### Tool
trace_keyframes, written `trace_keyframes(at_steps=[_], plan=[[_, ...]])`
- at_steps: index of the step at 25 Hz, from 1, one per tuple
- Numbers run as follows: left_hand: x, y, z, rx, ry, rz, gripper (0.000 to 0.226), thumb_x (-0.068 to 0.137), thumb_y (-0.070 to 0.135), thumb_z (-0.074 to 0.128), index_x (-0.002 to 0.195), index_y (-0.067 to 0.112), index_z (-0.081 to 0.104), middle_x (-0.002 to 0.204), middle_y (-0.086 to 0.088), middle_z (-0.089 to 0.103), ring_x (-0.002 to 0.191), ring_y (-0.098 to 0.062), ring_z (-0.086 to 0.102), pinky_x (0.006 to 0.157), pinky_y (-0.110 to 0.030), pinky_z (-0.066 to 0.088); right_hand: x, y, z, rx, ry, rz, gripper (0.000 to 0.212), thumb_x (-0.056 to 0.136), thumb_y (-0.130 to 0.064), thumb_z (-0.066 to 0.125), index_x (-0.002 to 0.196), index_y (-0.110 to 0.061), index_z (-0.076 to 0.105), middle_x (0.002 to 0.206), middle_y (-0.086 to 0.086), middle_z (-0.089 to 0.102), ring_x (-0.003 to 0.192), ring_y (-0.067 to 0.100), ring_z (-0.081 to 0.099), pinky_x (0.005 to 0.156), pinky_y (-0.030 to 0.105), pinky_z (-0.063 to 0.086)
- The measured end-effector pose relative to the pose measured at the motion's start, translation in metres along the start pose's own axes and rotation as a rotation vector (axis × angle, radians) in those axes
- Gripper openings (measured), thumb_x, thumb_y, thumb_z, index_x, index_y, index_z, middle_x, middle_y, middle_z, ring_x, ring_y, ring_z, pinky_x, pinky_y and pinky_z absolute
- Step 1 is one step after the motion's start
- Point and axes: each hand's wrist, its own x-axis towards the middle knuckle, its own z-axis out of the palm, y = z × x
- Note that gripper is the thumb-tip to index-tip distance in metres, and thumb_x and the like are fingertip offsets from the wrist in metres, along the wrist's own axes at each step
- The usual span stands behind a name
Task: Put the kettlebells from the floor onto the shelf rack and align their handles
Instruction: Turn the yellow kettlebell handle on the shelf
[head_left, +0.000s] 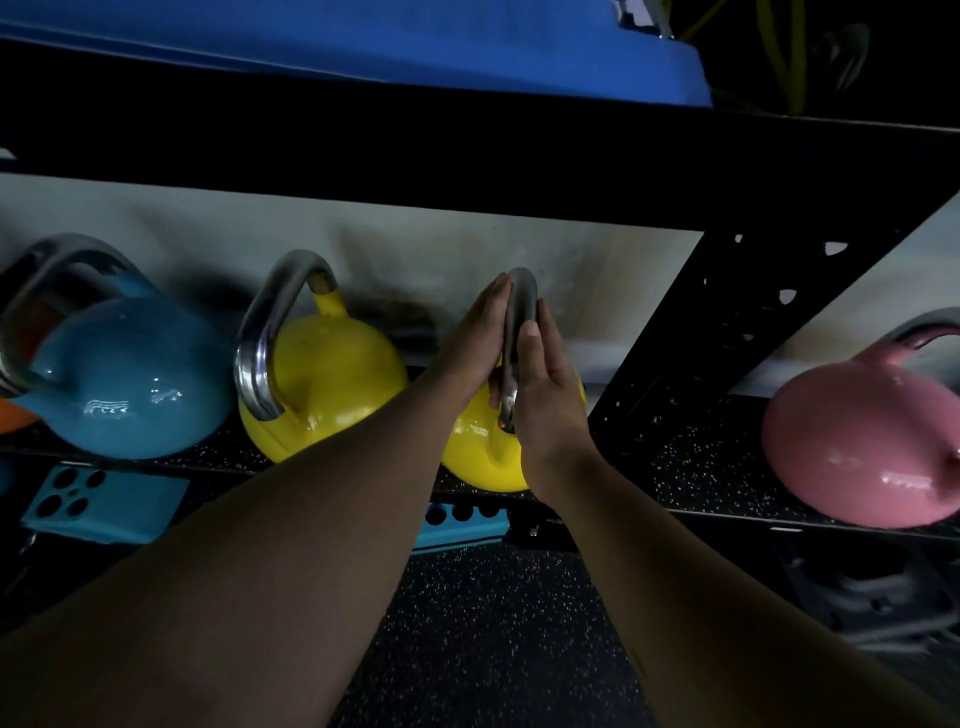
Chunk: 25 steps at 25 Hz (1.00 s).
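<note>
Floor: dark speckled floor (483, 623) fills the near ground between the forearms; no kettlebell shows on the visible part of it
Left hand: the left hand (475, 343) lies flat against the left side of the steel handle (522, 312), fingers straight and together, pressing rather than wrapped
Right hand: the right hand (545, 395) presses the other side, fingers extended along the steel, so the handle is sandwiched between two open palms
Held kettlebell: the right yellow kettlebell (478, 457) already sits on the shelf (701, 462), close to its front edge, handle edge-on to the camera
Step in hand: judging by the grip, this is the aligning step, with the lifting done for this bell
Next move: likely a small twist of the handle to match the left yellow kettlebell (332, 374) and blue kettlebell (124, 374), whose handles stand angled
Edges: the black diagonal brace (670, 332) stands just right of the hands, so room to swing that way is tight; the gap to the left yellow bell is wider
Beyond the brace: a pink kettlebell (862, 441) rests in the next bay, well apart
Overhead: the upper shelf beam (467, 156) caps the bay, limiting any lift
</note>
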Motion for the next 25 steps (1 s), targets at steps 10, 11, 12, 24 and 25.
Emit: trace_keyframes(at_steps=[10,11,12,24,25], plan=[[0.001,-0.003,-0.003,0.002,-0.016,0.011,0.061,0.097,0.064,0.025,0.148,0.033,0.039,0.149,-0.006,0.048,0.133,-0.024,0.048,0.111,-0.049,0.037,0.002,0.002,-0.003,-0.180,-0.037,-0.049,0.052,0.102,-0.046,0.031,0.153,-0.037,0.021,0.153,-0.004,0.041,0.125,0.015,0.053,0.073,0.015,0.052],[0.001,-0.003,-0.004,0.007,-0.020,0.014,0.061,0.097,0.064,0.025,0.148,0.033,0.039,0.151,-0.005,0.046,0.134,-0.023,0.046,0.112,-0.047,0.036,0.001,0.002,-0.003,-0.183,-0.042,-0.052,0.052,0.103,-0.045,0.030,0.153,-0.036,0.020,0.154,-0.004,0.038,0.126,0.010,0.049,0.068,0.006,0.047],[0.001,-0.003,-0.005,0.014,-0.022,0.019,0.061,0.097,0.064,0.024,0.148,0.032,0.038,0.152,-0.005,0.045,0.136,-0.023,0.045,0.113,-0.047,0.035,0.001,0.001,-0.003,-0.181,-0.046,-0.053,0.052,0.103,-0.044,0.030,0.154,-0.034,0.020,0.155,-0.004,0.036,0.121,0.003,0.045,0.063,0.000,0.043],[-0.008,0.025,-0.012,0.286,0.114,0.146,0.041,0.103,0.037,0.040,0.139,0.022,0.050,0.144,-0.005,0.053,0.125,-0.017,0.051,0.096,-0.022,0.035,0.014,-0.009,-0.016,-0.278,-0.132,-0.014,0.047,0.103,-0.041,0.035,0.149,-0.034,0.029,0.144,0.004,0.051,0.128,0.019,0.049,0.092,0.029,0.046],[-0.011,0.029,-0.012,0.323,0.161,0.227,0.036,0.102,0.029,0.044,0.136,0.022,0.053,0.141,-0.005,0.057,0.123,-0.016,0.054,0.093,-0.019,0.037,0.014,-0.013,-0.018,-0.347,-0.107,-0.034,0.045,0.103,-0.040,0.038,0.146,-0.032,0.035,0.135,0.005,0.057,0.122,0.022,0.055,0.091,0.031,0.048]])
